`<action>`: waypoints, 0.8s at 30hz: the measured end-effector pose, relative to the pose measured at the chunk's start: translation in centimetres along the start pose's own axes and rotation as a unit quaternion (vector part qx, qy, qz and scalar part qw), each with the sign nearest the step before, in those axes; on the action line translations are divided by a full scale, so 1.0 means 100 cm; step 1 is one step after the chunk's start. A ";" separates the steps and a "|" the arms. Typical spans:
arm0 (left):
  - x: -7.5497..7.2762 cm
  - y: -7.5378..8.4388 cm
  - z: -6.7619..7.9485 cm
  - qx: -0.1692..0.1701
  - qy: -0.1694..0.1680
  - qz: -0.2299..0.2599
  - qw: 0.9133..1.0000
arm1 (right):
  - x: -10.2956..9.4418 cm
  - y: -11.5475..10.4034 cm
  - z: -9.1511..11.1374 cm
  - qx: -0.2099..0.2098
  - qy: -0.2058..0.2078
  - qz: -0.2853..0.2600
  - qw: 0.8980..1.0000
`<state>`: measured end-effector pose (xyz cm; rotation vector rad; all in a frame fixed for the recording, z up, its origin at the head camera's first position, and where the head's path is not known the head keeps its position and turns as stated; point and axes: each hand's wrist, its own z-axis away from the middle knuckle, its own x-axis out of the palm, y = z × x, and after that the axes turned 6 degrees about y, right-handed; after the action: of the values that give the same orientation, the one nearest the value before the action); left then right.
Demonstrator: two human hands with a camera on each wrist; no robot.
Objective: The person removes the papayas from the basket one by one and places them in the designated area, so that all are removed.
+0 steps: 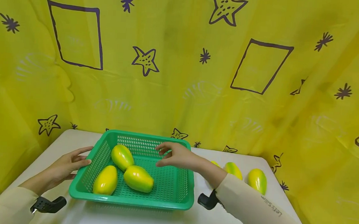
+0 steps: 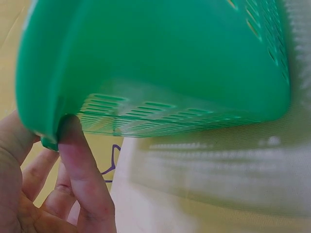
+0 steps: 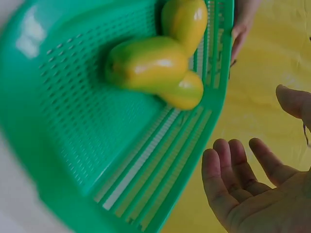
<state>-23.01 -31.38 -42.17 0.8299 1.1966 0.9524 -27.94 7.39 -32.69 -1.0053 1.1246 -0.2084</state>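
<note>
A green plastic basket (image 1: 135, 202) stands on the white table with three yellow-green mangoes inside: one (image 1: 122, 157) at the back left, one (image 1: 106, 180) at the front left, one (image 1: 138, 179) nearer the middle. At the basket's left side my left hand (image 1: 66, 165) grips the rim; the left wrist view shows its fingers (image 2: 82, 170) at the rim's edge. My right hand (image 1: 177, 156) hovers over the right part of the basket, fingers loosely bent and apart, holding nothing. In the right wrist view that empty hand (image 3: 262, 189) appears beside the basket wall (image 3: 194, 145).
Right of the basket, more mangoes lie on the table (image 1: 222, 219): one (image 1: 257, 181) at the far right, another (image 1: 233, 170) beside it, and a third mostly hidden behind my right forearm. A yellow patterned curtain (image 1: 174, 101) hangs behind the table and at both sides.
</note>
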 end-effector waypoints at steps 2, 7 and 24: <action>-0.001 -0.001 0.001 -0.001 0.001 0.003 1.000 | 0.011 -0.010 -0.009 -0.007 -0.011 0.007 1.000; -0.001 0.000 0.001 0.000 0.002 0.004 1.000 | 0.032 -0.023 -0.030 -0.022 -0.023 0.029 0.999; -0.001 -0.001 -0.001 0.001 0.004 0.000 1.000 | 0.072 -0.005 -0.061 -0.004 -0.046 0.119 0.992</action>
<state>-23.08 -31.47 -42.22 0.8285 1.2045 0.9553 -29.50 -0.69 -37.40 -0.8703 1.1500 0.0341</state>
